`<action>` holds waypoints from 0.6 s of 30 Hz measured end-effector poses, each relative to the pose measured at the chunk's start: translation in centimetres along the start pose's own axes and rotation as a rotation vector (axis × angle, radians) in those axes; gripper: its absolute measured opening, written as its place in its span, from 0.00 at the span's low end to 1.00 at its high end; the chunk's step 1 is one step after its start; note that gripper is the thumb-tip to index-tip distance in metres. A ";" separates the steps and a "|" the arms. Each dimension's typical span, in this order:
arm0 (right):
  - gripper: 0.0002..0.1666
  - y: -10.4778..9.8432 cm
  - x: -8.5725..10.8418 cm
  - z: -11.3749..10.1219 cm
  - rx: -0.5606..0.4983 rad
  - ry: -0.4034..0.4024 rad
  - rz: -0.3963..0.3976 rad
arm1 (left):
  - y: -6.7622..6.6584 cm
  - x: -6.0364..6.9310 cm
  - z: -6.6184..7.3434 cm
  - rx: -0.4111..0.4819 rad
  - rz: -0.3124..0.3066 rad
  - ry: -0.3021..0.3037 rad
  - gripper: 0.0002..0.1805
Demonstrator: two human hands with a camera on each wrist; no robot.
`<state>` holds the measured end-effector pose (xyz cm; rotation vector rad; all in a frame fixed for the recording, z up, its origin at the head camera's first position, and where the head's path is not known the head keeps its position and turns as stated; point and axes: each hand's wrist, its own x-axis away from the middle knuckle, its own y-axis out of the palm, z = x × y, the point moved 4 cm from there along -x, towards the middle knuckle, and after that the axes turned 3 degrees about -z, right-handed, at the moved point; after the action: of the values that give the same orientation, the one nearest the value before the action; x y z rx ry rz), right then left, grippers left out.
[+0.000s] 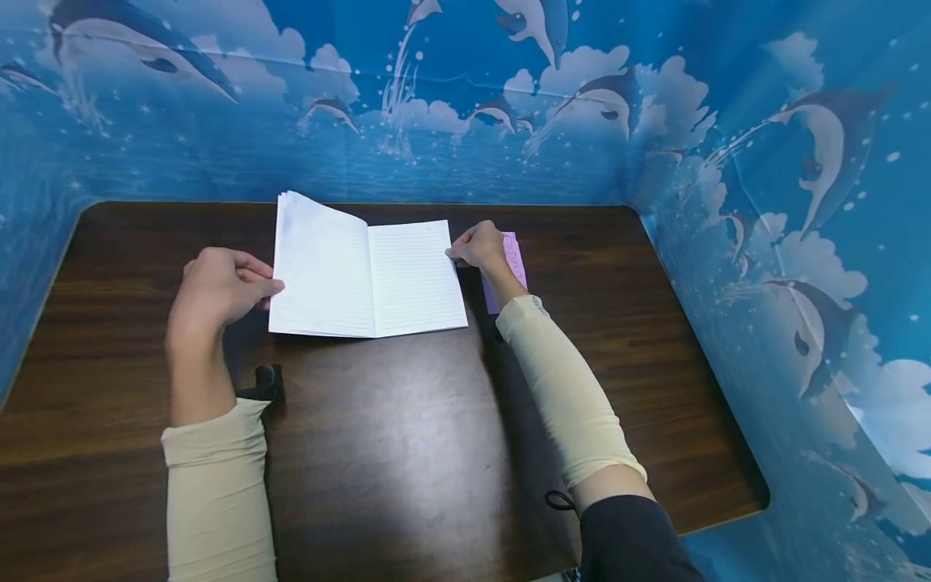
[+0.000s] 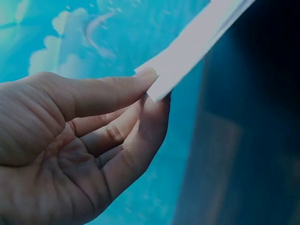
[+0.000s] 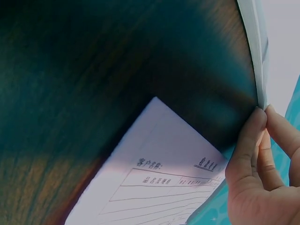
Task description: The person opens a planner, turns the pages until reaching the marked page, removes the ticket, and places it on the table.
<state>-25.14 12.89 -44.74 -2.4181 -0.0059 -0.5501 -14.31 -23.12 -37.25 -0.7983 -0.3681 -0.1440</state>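
Note:
An open notebook (image 1: pixel 323 271) with white pages, the right one lined, is spread over the back of the table. My left hand (image 1: pixel 218 291) pinches the outer edge of its left side between thumb and fingers; in the left wrist view several sheets (image 2: pixel 183 56) sit in that pinch. On the other side, my right hand (image 1: pixel 480 246) pinches the notebook's right edge. A purple printed pad or slip (image 1: pixel 515 259) lies partly under the right wrist; the right wrist view shows this printed paper (image 3: pixel 159 159) with ruled lines, apart from the fingers.
The dark wooden table (image 1: pixel 407 453) has rounded corners. Blue dolphin-print cloth (image 1: pixel 465 153) hangs behind it and along the right side. A black strap piece (image 1: pixel 267 381) is by the left wrist, and a black loop (image 1: pixel 558 500) is near the right forearm.

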 end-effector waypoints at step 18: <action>0.07 0.1 -0.2 0.3 -0.015 -0.021 0.018 | 5.5 0.2 14.6 0.002 -0.084 0.284 0.07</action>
<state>-25.17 13.08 -45.09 -2.4365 0.0117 -0.5186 -16.57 -8.76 -31.58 -0.7485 -0.1333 -0.3315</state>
